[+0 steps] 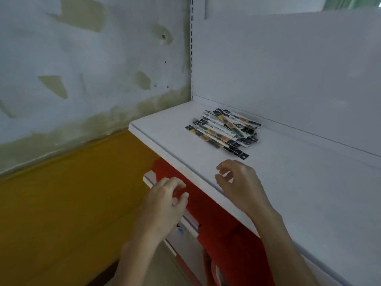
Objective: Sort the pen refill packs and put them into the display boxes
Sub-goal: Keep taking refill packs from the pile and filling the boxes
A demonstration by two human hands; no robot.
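Packs (224,131), jumbled on shelf (165,129); left hand (165,201) and right hand (239,182) empty, loosely curled: we should fan the pile flat, then group like prints.

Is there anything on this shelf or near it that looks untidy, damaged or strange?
The pen refill packs lie in a loose, crossed heap on the white shelf, not sorted. The wall to the left has patches of missing paint and small holes. No display box is in view.

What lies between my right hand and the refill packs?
Nothing: in the head view only a bare strip of white shelf separates the right hand from the pile of refill packs.
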